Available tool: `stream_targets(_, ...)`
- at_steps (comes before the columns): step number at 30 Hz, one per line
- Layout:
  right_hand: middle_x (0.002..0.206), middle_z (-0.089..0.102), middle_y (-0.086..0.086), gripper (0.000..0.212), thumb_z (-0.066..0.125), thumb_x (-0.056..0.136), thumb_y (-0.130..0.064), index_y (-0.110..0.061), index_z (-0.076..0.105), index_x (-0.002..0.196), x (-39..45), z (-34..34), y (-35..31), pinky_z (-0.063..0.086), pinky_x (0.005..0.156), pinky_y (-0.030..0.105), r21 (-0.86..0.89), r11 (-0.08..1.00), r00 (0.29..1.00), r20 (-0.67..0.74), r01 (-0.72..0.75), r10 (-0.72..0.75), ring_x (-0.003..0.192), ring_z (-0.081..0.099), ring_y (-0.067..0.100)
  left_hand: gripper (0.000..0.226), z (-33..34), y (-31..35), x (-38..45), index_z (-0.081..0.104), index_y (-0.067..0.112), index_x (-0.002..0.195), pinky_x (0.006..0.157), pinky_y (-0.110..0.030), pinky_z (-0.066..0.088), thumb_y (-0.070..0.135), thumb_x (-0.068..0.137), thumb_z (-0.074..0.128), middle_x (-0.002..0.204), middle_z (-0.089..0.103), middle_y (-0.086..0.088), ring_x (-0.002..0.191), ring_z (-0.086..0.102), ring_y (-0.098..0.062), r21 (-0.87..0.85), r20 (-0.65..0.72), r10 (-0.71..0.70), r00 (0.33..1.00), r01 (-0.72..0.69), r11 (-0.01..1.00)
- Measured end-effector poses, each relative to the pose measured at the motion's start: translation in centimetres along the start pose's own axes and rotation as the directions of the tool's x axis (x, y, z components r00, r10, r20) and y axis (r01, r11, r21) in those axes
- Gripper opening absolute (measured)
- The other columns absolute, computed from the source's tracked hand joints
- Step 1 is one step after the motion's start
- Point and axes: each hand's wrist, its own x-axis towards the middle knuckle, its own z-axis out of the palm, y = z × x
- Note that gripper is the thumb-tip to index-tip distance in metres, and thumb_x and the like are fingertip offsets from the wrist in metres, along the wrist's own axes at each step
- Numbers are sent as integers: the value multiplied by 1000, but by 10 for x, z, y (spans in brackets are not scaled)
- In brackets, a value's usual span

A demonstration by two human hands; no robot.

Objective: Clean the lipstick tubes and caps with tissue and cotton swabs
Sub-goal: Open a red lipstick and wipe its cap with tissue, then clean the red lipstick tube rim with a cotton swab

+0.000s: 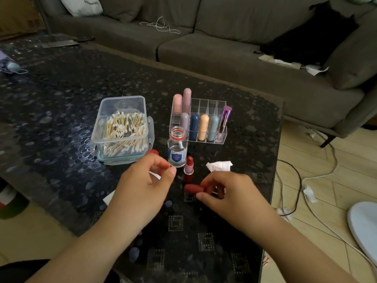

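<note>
- Writing first: white bag (81,6) on the sofa (224,48) carries dark lettering, too blurred to read; the open glass bottle (177,149) has a blue-and-white label with a shield mark, text unreadable; the peach tube (203,127) in the clear organiser (221,137) shows tiny print, illegible.
- Left hand (142,186): fingers curled, thumb and forefinger drawn close, a scrap of white tissue (155,175) showing inside the curl; whether it is truly pinched, cannot tell.
- Right hand (230,193): fingers curled round a red cap (193,188), its rounded end poking left.
- Open lipstick (188,167) stands upright between the hands, just beside the bottle.
- Cotton swabs (124,133) fill the plastic box (95,139), left of the bottle.
- Another tissue (219,166) lies beyond the right hand on the dark table (61,99).
</note>
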Motion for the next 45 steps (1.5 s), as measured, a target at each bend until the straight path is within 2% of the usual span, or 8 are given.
stream_targets(8,82,42,-19,37,68,83,-41,-32,63,119,5,12,-2,33,68,7,-67,998,996,89,2,4,78,42,-3,11,-4,0,-1,58,29,81,56,-9,40,25,83,67,70,60,11,62,54,0,67,-8,56,998,-55,996)
stream_targets(19,97,51,-6,14,53,95,-29,-19,61,101,8,-1,9,43,83,25,-268,960,972,193,-77,132,95,53,13,12,-3,-1,-2,59,27,85,59,-7,39,24,81,69,70,61,13,68,54,1,162,35,101,994,-106,981)
stream_targets(25,67,60,-12,11,55,94,-26,-24,61,84,7,-21,-2,41,56,9,210,954,967,184,-214,177,57,52,-2,12,-4,-1,-1,60,28,83,58,-7,39,22,80,70,69,62,11,65,56,-1,132,32,85,996,-89,987)
stream_targets(30,60,67,4,8,54,87,7,5,57,81,2,-34,-19,51,52,16,785,582,977,182,-213,112,52,62,9,6,-4,9,-7,69,26,80,62,-10,45,20,81,68,75,68,12,67,61,-2,-161,216,63,974,-29,987)
stream_targets(36,63,68,10,11,57,84,11,2,58,78,3,-32,-24,52,51,19,818,550,985,149,-169,81,53,63,13,7,-5,20,-15,70,24,86,78,-27,53,19,83,67,83,71,3,83,66,-13,-303,328,131,936,-27,953)
stream_targets(39,59,65,4,10,60,84,8,0,60,78,5,-32,-22,47,47,19,731,670,991,69,-127,113,49,57,10,10,-7,18,-8,67,24,81,64,-10,45,15,82,63,76,66,11,72,61,-1,-269,109,90,990,-58,961)
stream_targets(42,62,66,5,9,60,85,4,-1,63,78,10,-35,-22,48,49,18,733,666,977,-15,-134,213,50,57,9,18,-9,3,16,57,29,85,67,-12,39,13,82,63,86,62,11,78,56,3,-71,-134,76,988,-86,994)
stream_targets(45,58,64,-3,9,65,86,-7,-10,67,78,16,-35,-23,45,50,14,701,700,955,-91,-140,282,50,54,3,33,-7,-4,37,52,25,110,68,-2,34,15,83,67,109,53,12,82,48,13,103,-109,107,988,-96,990)
